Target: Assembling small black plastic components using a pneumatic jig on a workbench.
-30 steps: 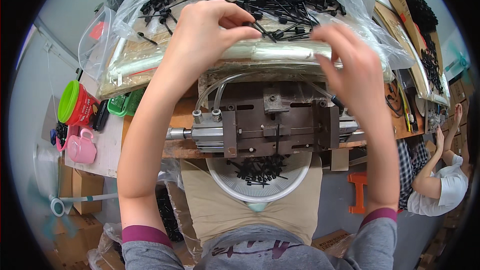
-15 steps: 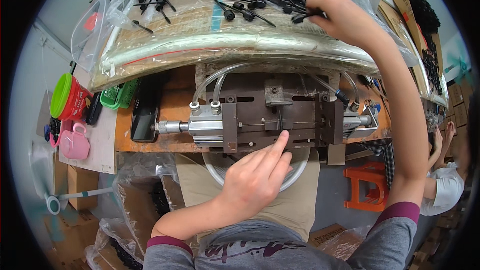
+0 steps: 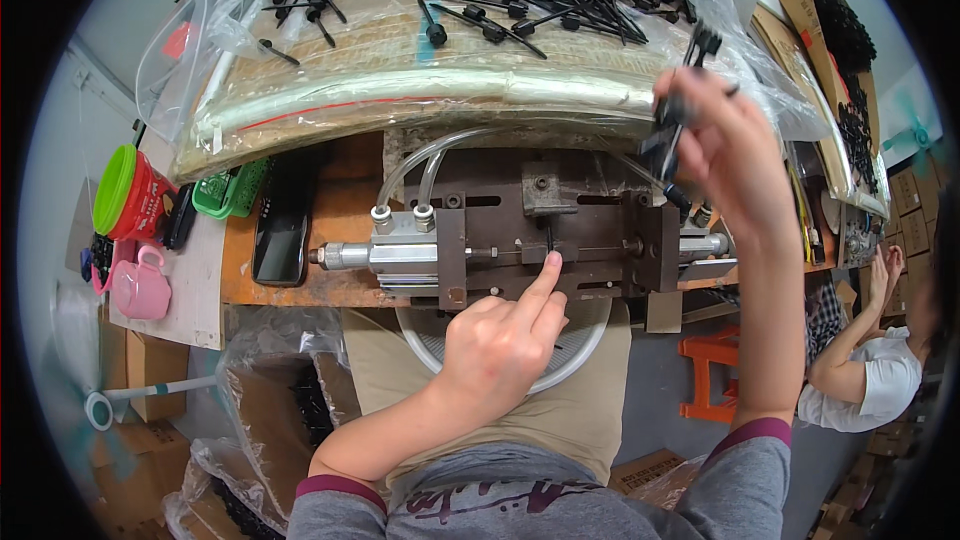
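Note:
My left hand point(image 3: 502, 347) points forward over the lap, its index finger stretched out and the other fingers partly bent. That fingertip touches the lower end of a thin black part point(image 3: 550, 234) in the middle of a dark metal fixture point(image 3: 490, 198). Above the fixture's right end, my right hand point(image 3: 735, 145) is raised and closed round several black stalked parts point(image 3: 706, 40) with thick ends. Motion blurs its fingers. Ahead lies a pile of similar black stalked pieces point(image 3: 500, 28) on a plastic-covered cardboard surface point(image 3: 370, 60).
Silver air cylinders point(image 3: 405, 252) with clear hoses flank the fixture. Left of it are a phone point(image 3: 283, 230), a green basket point(image 3: 228, 190) and a pink cup point(image 3: 142, 285). Below my left hand is a white-rimmed bowl point(image 3: 590, 345). Another person point(image 3: 880, 370) sits at right near an orange stool point(image 3: 705, 375).
My right hand has come back from the pile, down and to the right, carrying several black stalked parts. My left fingertip stays at the fixture, while the view has shifted slightly.

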A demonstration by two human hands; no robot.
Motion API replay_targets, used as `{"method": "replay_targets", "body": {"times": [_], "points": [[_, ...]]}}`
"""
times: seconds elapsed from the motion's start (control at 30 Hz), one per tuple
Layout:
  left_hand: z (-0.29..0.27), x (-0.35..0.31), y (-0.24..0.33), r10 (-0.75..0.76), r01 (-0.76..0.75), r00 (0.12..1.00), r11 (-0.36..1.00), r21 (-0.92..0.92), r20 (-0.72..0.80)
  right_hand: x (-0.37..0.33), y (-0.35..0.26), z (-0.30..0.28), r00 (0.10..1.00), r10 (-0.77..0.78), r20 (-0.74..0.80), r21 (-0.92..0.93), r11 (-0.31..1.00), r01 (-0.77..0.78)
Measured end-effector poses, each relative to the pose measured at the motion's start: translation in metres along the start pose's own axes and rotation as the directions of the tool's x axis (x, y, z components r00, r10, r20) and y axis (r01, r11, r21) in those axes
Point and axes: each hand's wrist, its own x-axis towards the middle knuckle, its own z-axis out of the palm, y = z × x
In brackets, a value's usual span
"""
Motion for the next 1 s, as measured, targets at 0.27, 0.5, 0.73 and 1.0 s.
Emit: {"method": "replay_targets", "body": {"times": [0.27, 0.5, 0.73, 1.0], "points": [[-0.029, 0.017, 0.007, -0.054, -0.040, 0.969, 0.928, -0.371, -0.240, -0.082, 0.031, 0.044, 0.960, 0.259, 0.106, 0.042, 0.963, -0.265], [-0.041, 0.002, 0.007, -0.022, 0.034, 0.999, 0.902, -0.431, 0.033, -0.098, 0.049, 0.045, 0.934, 0.322, 0.158, 0.070, 0.940, -0.335], [-0.012, -0.008, 0.005, -0.020, 0.027, 0.999, 0.991, -0.132, 0.049, -0.110, 0.052, 0.035, 0.980, 0.199, -0.003, 0.164, 0.967, -0.196], [-0.006, 0.000, 0.002, -0.019, 0.022, 0.995, 0.999, -0.023, 0.098, -0.115, 0.052, 0.032, 0.984, 0.166, -0.067, 0.229, 0.962, -0.146]]}}
